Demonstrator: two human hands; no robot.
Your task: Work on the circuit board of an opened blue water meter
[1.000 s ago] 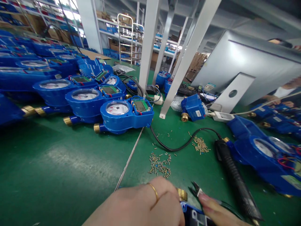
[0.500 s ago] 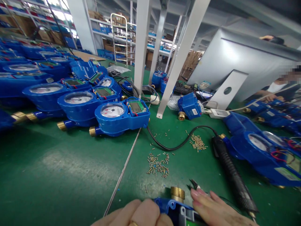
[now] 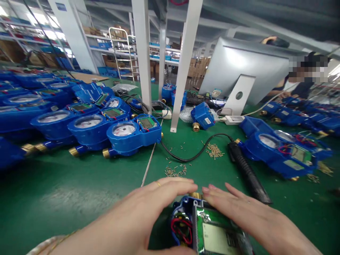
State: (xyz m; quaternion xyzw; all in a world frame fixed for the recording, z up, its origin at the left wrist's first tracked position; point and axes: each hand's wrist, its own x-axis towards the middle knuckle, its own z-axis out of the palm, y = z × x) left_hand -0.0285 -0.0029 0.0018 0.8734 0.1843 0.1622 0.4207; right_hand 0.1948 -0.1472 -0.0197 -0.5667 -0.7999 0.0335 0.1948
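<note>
Cupping both hands over an open blue plastic water-meter housing with green circuit board and LCD [image 3: 209, 230] at bottom centre. Left hand [image 3: 138, 216] lies flat, fingers spread wide, along the unit's left flank; right hand [image 3: 252, 217] likewise splayed on its right flank. Fingertips nearly meet above the brass threaded fitting [image 3: 196, 195] at the far end. Neither hand closed in a grip. Long axis runs straight away from the body; hands about equally near. Red and black wires [image 3: 182, 228] sit exposed on the left side. Just beyond: scattered small brass pins [image 3: 175, 171], black ribbed-handle tool with cable [image 3: 248, 173] to the right. Bare green mat [image 3: 66, 184] leftward gives room; rows of blue assembled meters [image 3: 132, 132] further back.
</note>
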